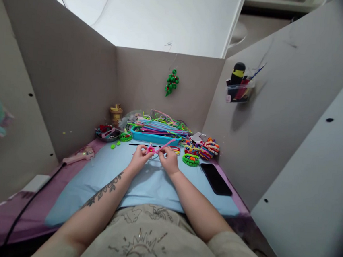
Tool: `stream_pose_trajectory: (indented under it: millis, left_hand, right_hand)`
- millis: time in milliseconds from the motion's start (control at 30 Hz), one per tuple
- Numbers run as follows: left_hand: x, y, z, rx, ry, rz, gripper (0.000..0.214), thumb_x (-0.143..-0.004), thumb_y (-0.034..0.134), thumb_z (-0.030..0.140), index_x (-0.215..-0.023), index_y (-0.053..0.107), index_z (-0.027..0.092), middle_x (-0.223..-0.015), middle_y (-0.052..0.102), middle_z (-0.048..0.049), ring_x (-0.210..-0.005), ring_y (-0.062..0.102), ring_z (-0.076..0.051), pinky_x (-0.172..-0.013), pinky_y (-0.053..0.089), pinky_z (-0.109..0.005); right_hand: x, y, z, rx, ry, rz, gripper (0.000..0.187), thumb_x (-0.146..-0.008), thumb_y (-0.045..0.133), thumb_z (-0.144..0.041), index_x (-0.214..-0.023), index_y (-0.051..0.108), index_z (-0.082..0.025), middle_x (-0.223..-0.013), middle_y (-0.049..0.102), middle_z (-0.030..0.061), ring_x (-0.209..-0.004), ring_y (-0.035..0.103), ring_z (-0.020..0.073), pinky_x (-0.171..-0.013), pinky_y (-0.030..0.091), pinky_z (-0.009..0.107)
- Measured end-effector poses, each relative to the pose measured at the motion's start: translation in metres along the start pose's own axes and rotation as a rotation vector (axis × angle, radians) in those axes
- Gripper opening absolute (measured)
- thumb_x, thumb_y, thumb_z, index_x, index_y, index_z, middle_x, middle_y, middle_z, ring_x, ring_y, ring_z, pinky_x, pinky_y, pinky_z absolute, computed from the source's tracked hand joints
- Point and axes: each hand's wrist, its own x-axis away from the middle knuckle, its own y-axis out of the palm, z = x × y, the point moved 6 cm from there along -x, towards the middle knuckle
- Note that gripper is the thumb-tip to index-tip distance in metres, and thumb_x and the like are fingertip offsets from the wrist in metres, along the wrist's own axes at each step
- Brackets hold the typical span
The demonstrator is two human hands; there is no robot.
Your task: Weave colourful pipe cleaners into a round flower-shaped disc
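A pale printed shirt (142,243) is nearest, with both forearms reaching forward over a blue cloth (105,190); the left forearm bears a leaf tattoo. The cloth lies on a purple cover (47,189) on the table. On the right a black phone (216,179) lies flat near the cloth's edge. On the left a pink glue gun (80,155) lies on the purple cover, a dark cable running back from it.

Beyond, the hands work close together, just short of the tray. The left hand (140,158) has its grip closed, thumb and fingertips pinching the left part of a pink piece (150,150) that has a small yellow spot. The right hand (169,160) also has its grip closed, thumb and fingertips pinching the same piece on its right side; a pink stem slants up and away above this hand. The piece is between the two hands.

Green discs (113,146) lie left of the hands, a green ring (190,160) to the right. Farther back are a bowl (110,139), a blue tray (146,136) heaped with coloured stems (159,126), and a striped bundle (209,149). On the walls hang a green ornament (172,82) and a clear box (238,95) holding a black-and-yellow bottle (238,73).
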Motion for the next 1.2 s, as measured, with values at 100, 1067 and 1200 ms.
stream_pose_trajectory:
  millis: [100, 1067, 1200]
  left_hand:
    - [-0.001, -0.004, 0.000, 0.013, -0.007, 0.043, 0.043, -0.066, 0.070, 0.036, -0.089, 0.037, 0.022, -0.061, 0.063, 0.0050, -0.048, 0.052, -0.009, -0.049, 0.031, -0.019]
    - [0.007, -0.010, 0.011, -0.501, 0.209, 0.102, 0.024, -0.073, 0.064, 0.030, -0.094, 0.055, 0.024, -0.080, 0.065, -0.0013, -0.057, 0.053, -0.015, -0.058, 0.035, -0.025]
    - [0.008, -0.010, 0.016, -0.593, 0.248, 0.104, 0.025, -0.075, 0.063, 0.031, -0.100, 0.059, 0.027, -0.086, 0.067, -0.0018, -0.064, 0.055, -0.018, -0.066, 0.038, -0.028]
  right_hand:
    - [0.001, -0.001, -0.006, 0.004, -0.048, -0.009, 0.014, -0.083, 0.050, -0.018, -0.085, 0.064, -0.020, -0.082, 0.066, 0.0061, -0.083, 0.059, 0.0195, -0.079, 0.047, 0.033]
    - [0.005, 0.036, 0.025, -0.186, 0.200, -0.151, 0.009, -0.074, 0.064, -0.024, -0.067, 0.066, -0.019, -0.077, 0.063, 0.0019, -0.078, 0.060, 0.0169, -0.069, 0.046, 0.028]
    - [0.004, 0.035, 0.024, -0.188, 0.195, -0.192, 0.004, -0.071, 0.062, -0.017, -0.070, 0.065, -0.019, -0.080, 0.061, 0.0012, -0.080, 0.059, 0.0171, -0.073, 0.046, 0.029]
